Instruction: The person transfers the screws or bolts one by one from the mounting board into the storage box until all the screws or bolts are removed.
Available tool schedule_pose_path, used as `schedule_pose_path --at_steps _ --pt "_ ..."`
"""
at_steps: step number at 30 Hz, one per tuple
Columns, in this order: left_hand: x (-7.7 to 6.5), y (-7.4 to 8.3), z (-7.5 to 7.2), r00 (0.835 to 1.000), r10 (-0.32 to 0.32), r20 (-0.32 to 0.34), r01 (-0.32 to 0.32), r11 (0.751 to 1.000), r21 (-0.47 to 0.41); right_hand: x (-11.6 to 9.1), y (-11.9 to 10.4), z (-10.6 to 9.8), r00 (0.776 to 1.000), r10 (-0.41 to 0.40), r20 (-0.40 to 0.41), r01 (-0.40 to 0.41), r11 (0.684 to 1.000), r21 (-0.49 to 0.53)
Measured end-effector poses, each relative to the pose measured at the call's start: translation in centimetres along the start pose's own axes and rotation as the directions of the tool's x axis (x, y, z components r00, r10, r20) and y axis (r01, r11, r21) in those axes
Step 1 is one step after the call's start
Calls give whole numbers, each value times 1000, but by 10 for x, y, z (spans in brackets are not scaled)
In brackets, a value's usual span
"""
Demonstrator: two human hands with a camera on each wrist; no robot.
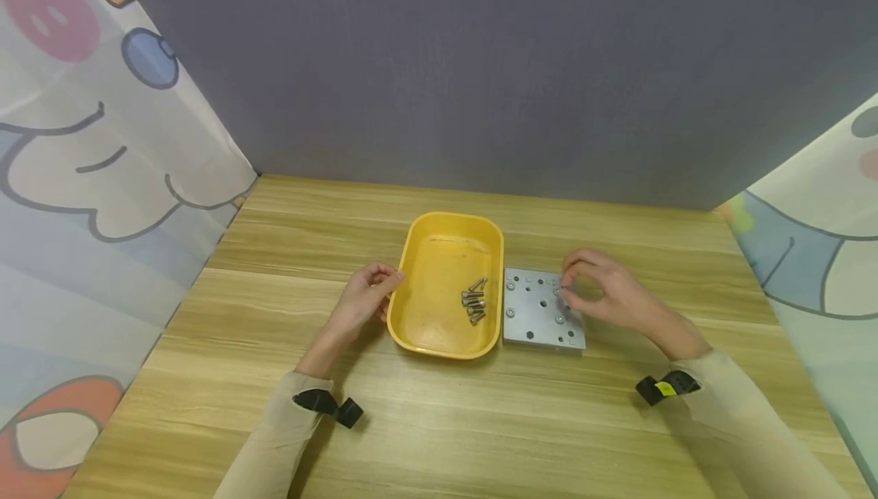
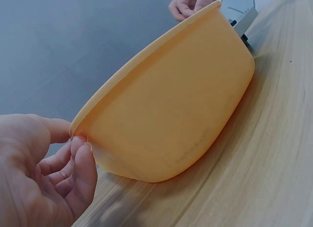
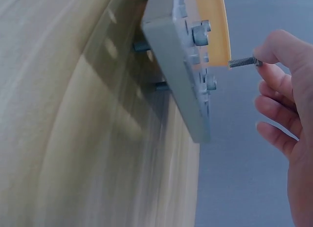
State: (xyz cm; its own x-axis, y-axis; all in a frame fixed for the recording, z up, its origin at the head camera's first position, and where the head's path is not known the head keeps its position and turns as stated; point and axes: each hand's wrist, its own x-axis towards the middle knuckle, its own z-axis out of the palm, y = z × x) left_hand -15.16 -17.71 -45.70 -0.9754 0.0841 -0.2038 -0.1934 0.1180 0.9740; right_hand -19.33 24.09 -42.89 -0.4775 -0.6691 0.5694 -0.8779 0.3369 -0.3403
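My left hand (image 1: 363,297) pinches the left rim of a yellow plastic tray (image 1: 434,278) between thumb and fingers. Several socket-head screws (image 1: 473,303) lie in a small pile at the tray's right side. Right beside the tray is a square metal plate (image 1: 538,320) with holes, several of them filled by screws standing in it. Over its right side, my right hand (image 1: 610,292) pinches a screw (image 3: 243,62) by its head. In the right wrist view that screw's threaded end points away from the fingertips, apart from the plate, whose inserted screws stick out underneath.
Everything stands on a wood-grain table (image 1: 439,415). A grey panel (image 1: 439,72) rises behind its back edge, and printed cartoon curtains (image 1: 48,270) hang at both sides. Each forearm wears a black wrist strap (image 1: 317,401).
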Motion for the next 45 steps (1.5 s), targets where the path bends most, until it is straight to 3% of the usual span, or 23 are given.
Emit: schedule_pose_path --at_steps 13,26,45 --pt "2 -1 1 1000 -10 -17 10 1000 -19 21 -5 3 996 43 78 -36 995 -95" --pt "1 -2 2 1000 -14 -12 14 1000 -20 42 -10 10 982 83 168 -63 990 -122" --pt "1 -2 2 1000 -12 -21 12 1000 -12 68 -14 21 966 53 254 -21 992 -126"
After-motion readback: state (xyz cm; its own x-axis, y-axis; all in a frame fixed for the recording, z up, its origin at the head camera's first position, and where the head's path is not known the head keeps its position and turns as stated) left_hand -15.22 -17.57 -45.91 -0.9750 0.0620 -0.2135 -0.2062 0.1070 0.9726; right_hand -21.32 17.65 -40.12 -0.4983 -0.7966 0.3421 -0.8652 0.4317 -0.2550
